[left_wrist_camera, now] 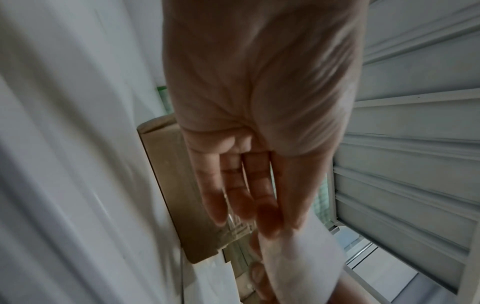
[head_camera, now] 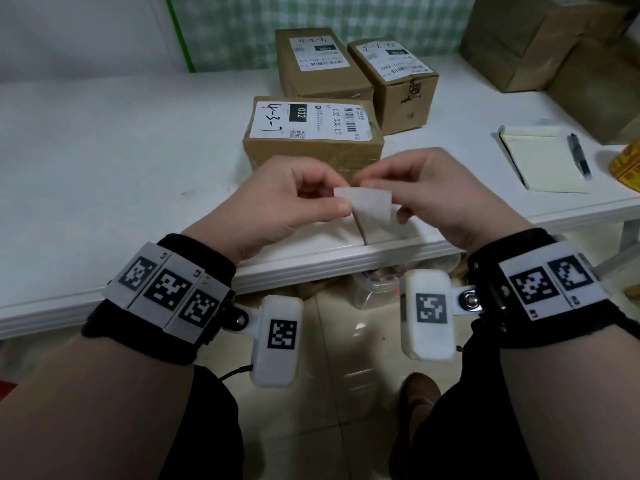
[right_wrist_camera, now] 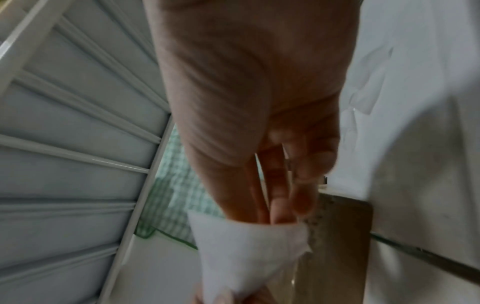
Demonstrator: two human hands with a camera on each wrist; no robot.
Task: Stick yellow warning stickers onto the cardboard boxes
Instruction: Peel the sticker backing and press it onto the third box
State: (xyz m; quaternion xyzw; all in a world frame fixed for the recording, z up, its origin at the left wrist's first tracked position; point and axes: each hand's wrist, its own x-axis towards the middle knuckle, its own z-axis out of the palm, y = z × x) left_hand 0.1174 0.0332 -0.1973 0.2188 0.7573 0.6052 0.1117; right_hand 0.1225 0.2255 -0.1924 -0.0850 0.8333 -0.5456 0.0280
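Both hands hold a small white sticker sheet (head_camera: 367, 206) above the table's front edge; only its white side shows. My left hand (head_camera: 341, 197) pinches its left edge between thumb and fingers. From the right, my right hand (head_camera: 381, 194) pinches its top right corner. In the wrist views the sheet (left_wrist_camera: 306, 267) (right_wrist_camera: 241, 251) is a blurred white flap at the fingertips. Just beyond the hands lies the nearest cardboard box (head_camera: 311, 147), with a white shipping label on top. Behind it stand two more labelled boxes (head_camera: 322, 64) (head_camera: 394, 81). No yellow sticker shows on any box.
On the white table (head_camera: 121, 150), a notepad (head_camera: 543, 161) and a black pen (head_camera: 580, 155) lie at the right. A yellow roll (head_camera: 627, 164) sits at the right edge. Large cardboard boxes (head_camera: 536, 39) stand at the back right. Tiled floor and a shoe (head_camera: 419, 393) are below.
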